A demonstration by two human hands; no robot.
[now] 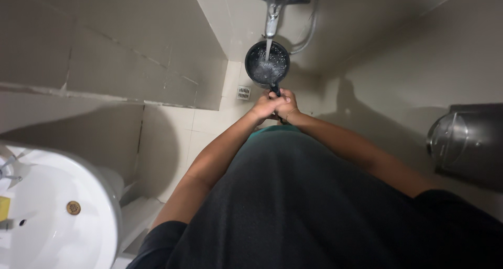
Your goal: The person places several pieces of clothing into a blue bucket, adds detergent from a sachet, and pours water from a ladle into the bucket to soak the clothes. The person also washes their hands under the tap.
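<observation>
Dark pot sits directly under the tap, water streaming in. Its handle runs from the pot straight back to the body. Left hand and right hand both closed on it, probably overlapping, equally near.

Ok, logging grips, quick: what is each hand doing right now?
Left hand: closed on the pot handle.
Right hand: closed on the same handle, pot under the running tap.

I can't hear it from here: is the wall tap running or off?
Running: a stream falls from the tap into the dark pot, held by both hands, and the water inside is churning.
</observation>
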